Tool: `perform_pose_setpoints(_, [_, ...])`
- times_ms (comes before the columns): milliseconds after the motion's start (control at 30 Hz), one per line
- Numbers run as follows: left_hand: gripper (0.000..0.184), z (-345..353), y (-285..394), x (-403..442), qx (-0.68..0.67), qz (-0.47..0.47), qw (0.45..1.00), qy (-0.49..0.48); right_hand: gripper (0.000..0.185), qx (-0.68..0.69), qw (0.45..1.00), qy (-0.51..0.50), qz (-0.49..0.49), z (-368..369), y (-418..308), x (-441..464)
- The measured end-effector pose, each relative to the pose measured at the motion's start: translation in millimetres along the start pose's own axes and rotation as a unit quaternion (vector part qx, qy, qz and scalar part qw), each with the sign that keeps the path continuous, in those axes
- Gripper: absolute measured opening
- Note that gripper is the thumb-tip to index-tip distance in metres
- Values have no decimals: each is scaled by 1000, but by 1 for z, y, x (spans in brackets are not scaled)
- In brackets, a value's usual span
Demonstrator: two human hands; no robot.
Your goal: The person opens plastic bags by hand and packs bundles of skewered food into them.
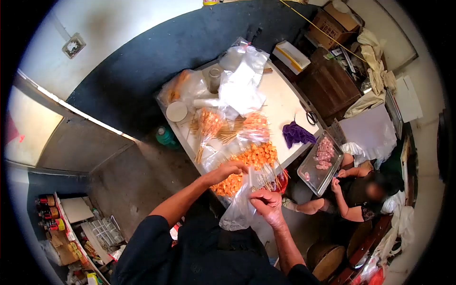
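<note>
In front of my chest a clear plastic bag (237, 209) hangs between my hands. My left hand (227, 172) is at the bag's upper left edge, its fingers bent together over the plastic. My right hand (269, 204) pinches the bag's right edge. Just beyond, skewers of orange meat cubes (259, 155) lie on the white table (280, 114). Two bagged bundles of skewers, one on the left (210, 124) and one on the right (255, 124), rest behind them, with bare sticks (231, 129) between.
Clear bags (243, 90), a jar (214, 80), a purple cloth (297, 134) and scissors (311, 118) are on the table. At the right, a seated person (356, 190) works beside a metal tray (311, 166) of raw meat. A green container (166, 136) stands on the floor.
</note>
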State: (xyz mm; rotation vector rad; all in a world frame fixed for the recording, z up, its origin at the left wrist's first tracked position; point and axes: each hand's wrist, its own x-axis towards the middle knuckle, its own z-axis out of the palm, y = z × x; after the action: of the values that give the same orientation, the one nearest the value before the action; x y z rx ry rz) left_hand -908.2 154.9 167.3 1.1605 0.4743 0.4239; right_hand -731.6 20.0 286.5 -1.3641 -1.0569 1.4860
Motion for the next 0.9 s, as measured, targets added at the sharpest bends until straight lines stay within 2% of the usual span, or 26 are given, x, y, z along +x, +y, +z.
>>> perform_pose_setpoints(33, [34, 8, 7, -6, 30, 11, 999, 38, 9, 20, 1000, 3, 2, -3, -2, -6])
perform_pose_setpoints(67, [44, 11, 8, -6, 64, 36, 997, 17, 11, 29, 1000, -2, -2, -7, 1, -9])
perform_pose_setpoints(200, [46, 30, -2, -7, 74, 122, 989, 45, 11, 45, 999, -31, 0, -13, 2, -21])
perform_pose_setpoints(300, [46, 42, -3, -11, 57, 83, 994, 34, 9, 59, 998, -35, 0, -12, 5, -27])
perform_pose_setpoints(367, [47, 42, -7, -13, 26, -71, 997, 24, 8, 59, 997, -50, -4, -11, 2, -29])
perform_pose_setpoints(400, [47, 42, -10, -14, 28, -67, 997, 23, 8, 56, 997, -49, -7, -11, 0, -31])
perform_pose_setpoints(467, [46, 45, -5, -17, -76, -12, 996, -47, 8, 56, 998, -28, -23, -11, -2, -35])
perform_pose_setpoints(500, [46, 45, -4, -19, -76, -12, 996, -50, 8, 55, 998, -25, -23, -11, -3, -35])
perform_pose_setpoints(567, [47, 44, 7, -25, 64, 81, 994, -17, 9, 118, 992, -17, -36, -10, -4, -33])
perform_pose_setpoints(600, [48, 45, 9, -25, 54, 119, 991, -9, 10, 128, 991, -2, -24, -6, -4, -33])
perform_pose_setpoints(633, [48, 48, 17, -29, 53, 119, 991, -9, 10, 127, 992, -1, -23, -1, -7, -32])
perform_pose_setpoints(700, [58, 53, 41, -40, -53, 104, 993, 6, 9, 130, 991, -26, -27, 13, -17, -28])
perform_pose_setpoints(767, [57, 46, 25, -31, -40, 100, 994, 37, 8, 143, 988, -29, -42, 28, -15, -23])
perform_pose_setpoints(833, [56, 39, 17, -33, -24, 93, 993, 62, 8, 138, 989, -49, 18, 40, -25, -20])
perform_pose_setpoints(900, [42, 33, 21, -36, -77, 22, 997, 9, 8, 141, 989, -47, 10, 48, -24, -19])
